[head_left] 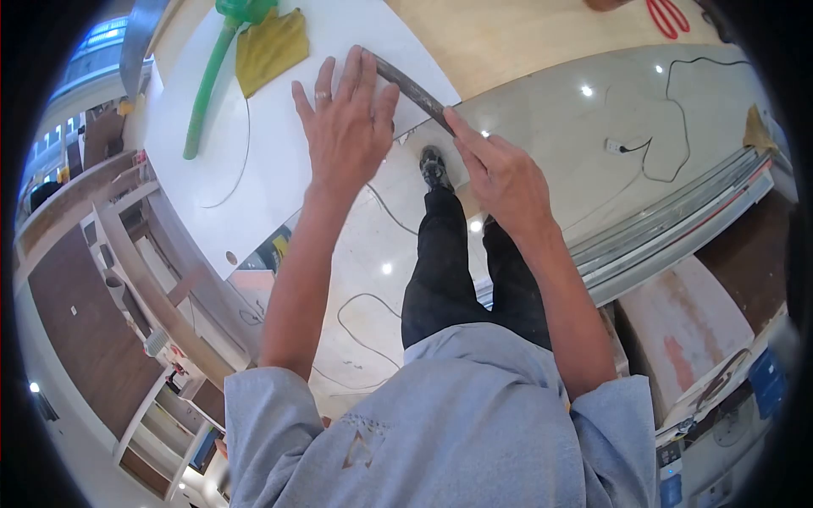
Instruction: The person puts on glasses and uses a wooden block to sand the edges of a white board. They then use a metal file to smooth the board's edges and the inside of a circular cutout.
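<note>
A long dark flat bar that looks like a file lies along the edge of the white board. My right hand is closed around its near end, with the index finger stretched along it. My left hand is spread flat, palm down, over the board's edge. Its fingertips lie at the file's far end and seem to touch it. Beyond the left hand, a yellow cloth rests on the board beside a green hose or tube. A thin string or wire curves across the board.
A light wood panel with red-handled scissors lies ahead. On the floor are a power socket with a black cord and loose cables. Long metal profiles are stacked at right; wooden shelving stands at left.
</note>
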Available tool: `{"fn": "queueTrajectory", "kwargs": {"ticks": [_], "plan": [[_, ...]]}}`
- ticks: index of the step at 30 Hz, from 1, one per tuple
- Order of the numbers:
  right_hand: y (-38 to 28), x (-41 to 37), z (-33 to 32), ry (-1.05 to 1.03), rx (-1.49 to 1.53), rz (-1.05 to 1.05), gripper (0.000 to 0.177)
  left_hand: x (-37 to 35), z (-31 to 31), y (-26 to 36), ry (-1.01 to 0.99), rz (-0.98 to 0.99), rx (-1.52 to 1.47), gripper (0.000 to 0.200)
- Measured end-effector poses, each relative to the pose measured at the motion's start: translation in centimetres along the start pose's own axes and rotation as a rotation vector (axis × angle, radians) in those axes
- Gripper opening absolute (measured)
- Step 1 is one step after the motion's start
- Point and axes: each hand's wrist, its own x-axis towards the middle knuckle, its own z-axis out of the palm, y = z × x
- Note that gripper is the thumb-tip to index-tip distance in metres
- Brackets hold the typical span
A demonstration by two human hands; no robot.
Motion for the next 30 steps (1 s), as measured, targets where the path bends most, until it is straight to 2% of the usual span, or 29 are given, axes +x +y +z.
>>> {"fn": "queueTrajectory", "kwargs": {"ticks": [3, 6, 9, 12, 13, 15, 18, 20, 22, 24, 27, 30], "plan": [[-0.3, -1.7, -0.6, -0.034, -0.066, 0.028, 0.058, -0.9, -1.0, 0.2, -0.041, 0.026, -0.061, 0.055], [-0.3, -6.8, -1.1, -0.001, 0.004, 0.035, 0.054, -5.1, -2.2, 2.0, -0.088, 0.062, -0.078, 0.057], [-1.2, -8.4, -2.0, -0.105, 0.008, 0.108, 0.054, -6.2, -2.0, 2.7, -0.074, 0.066, -0.073, 0.058], [-1.1, -2.5, 0.0, -0.024, -0.048, 0.045, 0.058, -2.0, -0.1, 0.4, 0.009, 0.042, 0.013, 0.062], [-1.0, -0.9, 0.4, -0.01, -0.043, 0.032, 0.059, 0.1, -0.3, -0.2, -0.018, 0.016, 0.075, 0.062], [-0.9, 1.1, 0.7, 0.01, -0.038, 0.014, 0.062, 1.4, -0.7, -1.1, -0.05, 0.019, 0.008, 0.059], [-1.2, -3.1, -0.6, -0.001, -0.048, 0.026, 0.063, -1.7, -2.3, 0.3, -0.038, 0.043, -0.124, 0.057], [-1.3, -7.0, -1.4, -0.06, 0.003, 0.097, 0.062, -4.2, -3.1, 1.5, -0.099, 0.045, -0.14, 0.056], [-1.2, -7.2, -1.2, -0.075, 0.028, 0.118, 0.061, -5.6, -2.2, 2.3, -0.094, 0.04, -0.205, 0.053], [-1.0, -6.3, -0.9, -0.068, 0.025, 0.107, 0.06, -4.0, -1.3, 1.8, -0.049, 0.046, -0.133, 0.053], [-1.1, -0.4, -0.2, 0.02, 0.01, 0.092, 0.058, 1.3, -0.4, 0.3, 0.005, 0.058, 0.023, 0.054], [-0.2, 0.6, -0.1, 0.067, -0.071, 0.017, 0.064, 3.1, -1.2, -0.2, -0.037, 0.067, -0.06, 0.052]]}}
